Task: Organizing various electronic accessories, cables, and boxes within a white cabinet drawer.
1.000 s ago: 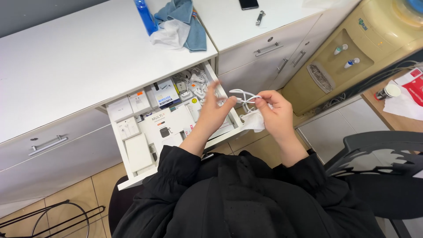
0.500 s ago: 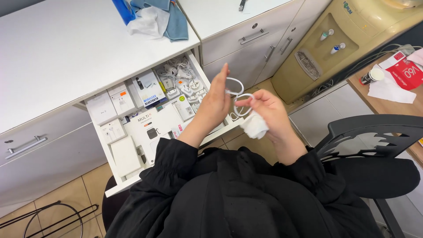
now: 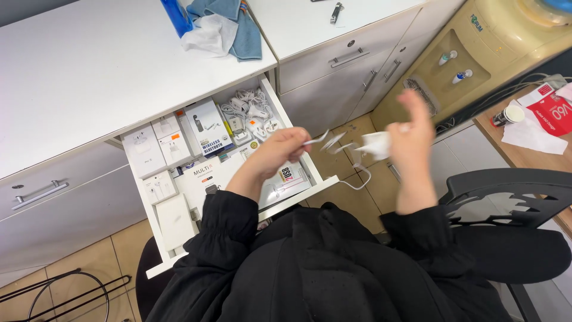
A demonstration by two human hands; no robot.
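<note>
My left hand (image 3: 280,149) pinches one end of a thin white cable (image 3: 333,143) above the open white drawer (image 3: 310,170). My right hand (image 3: 414,128), blurred with motion, is out to the right and holds a crumpled white tissue (image 3: 375,144) around the cable. The cable runs between the two hands, and a loose loop hangs down below them over the floor. The drawer holds several white product boxes (image 3: 205,134) and a tangle of white chargers and plugs (image 3: 247,116).
A blue cloth, a white tissue and a blue bottle (image 3: 217,24) lie on the white counter (image 3: 89,71). A beige water dispenser (image 3: 476,53) stands at the right. A black chair (image 3: 506,191) is beside me, and a wooden desk with a paper cup (image 3: 506,114) is far right.
My hands were close together with the cable coiled between them. Now my right hand has swung out to the right with the tissue, and the cable is drawn out between the hands.
</note>
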